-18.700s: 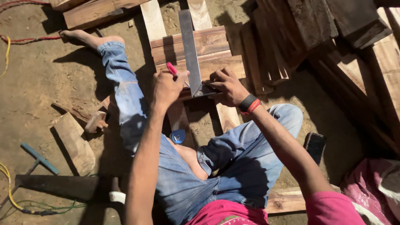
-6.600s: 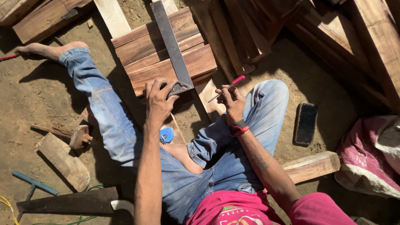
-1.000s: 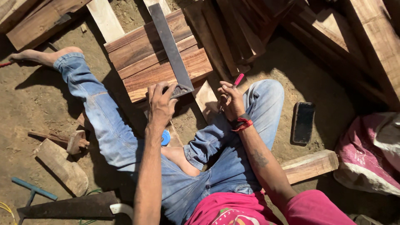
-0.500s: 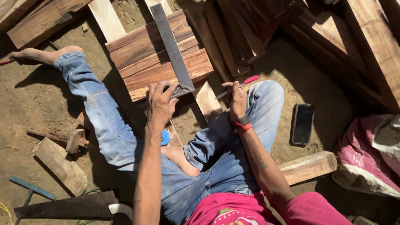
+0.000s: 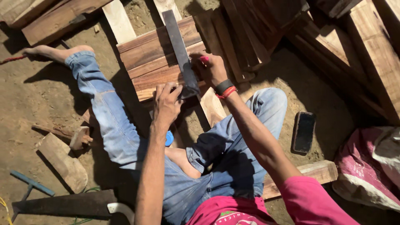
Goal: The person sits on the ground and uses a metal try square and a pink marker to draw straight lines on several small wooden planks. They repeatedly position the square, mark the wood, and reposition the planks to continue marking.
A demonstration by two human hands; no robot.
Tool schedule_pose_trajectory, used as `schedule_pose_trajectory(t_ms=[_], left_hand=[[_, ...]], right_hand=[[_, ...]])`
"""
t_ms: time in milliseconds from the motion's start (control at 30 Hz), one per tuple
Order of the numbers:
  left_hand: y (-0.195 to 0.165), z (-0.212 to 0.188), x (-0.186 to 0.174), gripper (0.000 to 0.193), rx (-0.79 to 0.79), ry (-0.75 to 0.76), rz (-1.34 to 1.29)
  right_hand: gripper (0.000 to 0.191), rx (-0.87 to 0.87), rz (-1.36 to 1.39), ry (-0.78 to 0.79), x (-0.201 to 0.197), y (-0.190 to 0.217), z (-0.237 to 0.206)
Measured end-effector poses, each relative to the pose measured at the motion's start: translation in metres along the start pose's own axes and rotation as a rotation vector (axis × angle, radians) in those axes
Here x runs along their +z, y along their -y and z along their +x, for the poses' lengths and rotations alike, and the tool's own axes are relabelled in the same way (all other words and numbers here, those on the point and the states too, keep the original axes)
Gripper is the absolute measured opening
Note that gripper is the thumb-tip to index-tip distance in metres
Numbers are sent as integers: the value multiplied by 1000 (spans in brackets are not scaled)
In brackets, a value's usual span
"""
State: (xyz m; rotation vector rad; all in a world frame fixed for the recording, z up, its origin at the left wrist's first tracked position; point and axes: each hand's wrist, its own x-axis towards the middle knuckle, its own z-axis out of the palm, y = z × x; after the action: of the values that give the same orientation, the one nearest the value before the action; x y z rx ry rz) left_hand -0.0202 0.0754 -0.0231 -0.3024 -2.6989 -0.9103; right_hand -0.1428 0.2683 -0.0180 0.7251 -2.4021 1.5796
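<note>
Left hand (image 5: 166, 104) fingers pressed flat on steel square (image 5: 180, 52), pinning near end across wooden planks (image 5: 156, 62). Right hand (image 5: 212, 68) fingers pinching red pencil (image 5: 204, 59) beside blade. Square likely stiff, thin, slippery; hold by heel.

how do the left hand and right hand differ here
The left hand lies flat, pressing the near end of the metal square onto the wooden boards; the right hand is curled around a red pencil beside the blade. The right wrist wears bands; the left is bare. Both rest over the same boards.
</note>
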Motion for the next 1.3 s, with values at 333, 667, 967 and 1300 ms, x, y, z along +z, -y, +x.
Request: schedule_pose_trajectory(t_ms=[333, 667, 967, 1300], left_hand=[[3, -1, -1, 50, 9, 0, -22], [4, 0, 0, 40, -9, 29, 70], [2, 0, -3, 52, 18, -8, -31], [4, 2, -1, 42, 27, -23, 15]], right_hand=[[25, -18, 87, 87, -18, 16, -48], [14, -82, -95, 37, -9, 21, -12], [14, -138, 106, 6, -11, 19, -53], [17, 40, 74, -13, -8, 19, 1]])
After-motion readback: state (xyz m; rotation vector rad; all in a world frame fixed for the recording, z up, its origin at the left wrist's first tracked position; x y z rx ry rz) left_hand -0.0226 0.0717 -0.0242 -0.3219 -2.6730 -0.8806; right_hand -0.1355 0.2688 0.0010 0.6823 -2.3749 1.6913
